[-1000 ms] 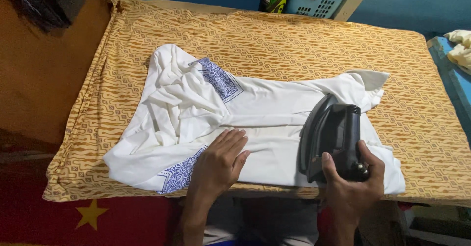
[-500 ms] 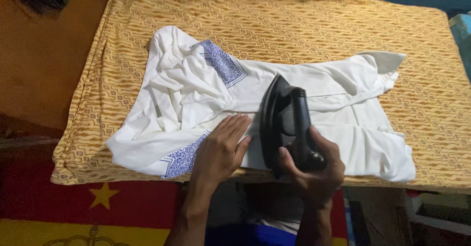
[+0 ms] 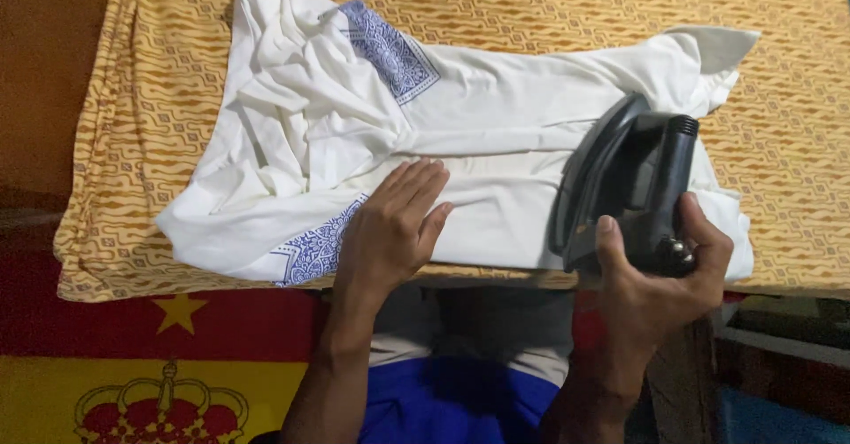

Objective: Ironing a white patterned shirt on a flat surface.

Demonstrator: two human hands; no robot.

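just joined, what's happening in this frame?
A person is ironing. The right hand grips the handle of a dark iron that rests on the right part of a white garment with blue patterned patches. The left hand lies flat on the cloth near its front edge, holding it down. The garment is spread over a table covered in a yellow patterned cloth, its left side bunched and creased.

white cotton garment with blue patterned panels (image 3: 496, 134) lay on the yellow patterned table cloth (image 3: 797, 143). dark electric iron (image 3: 624, 187) sat on its right part, left hand (image 3: 394, 227) flat left of the iron.
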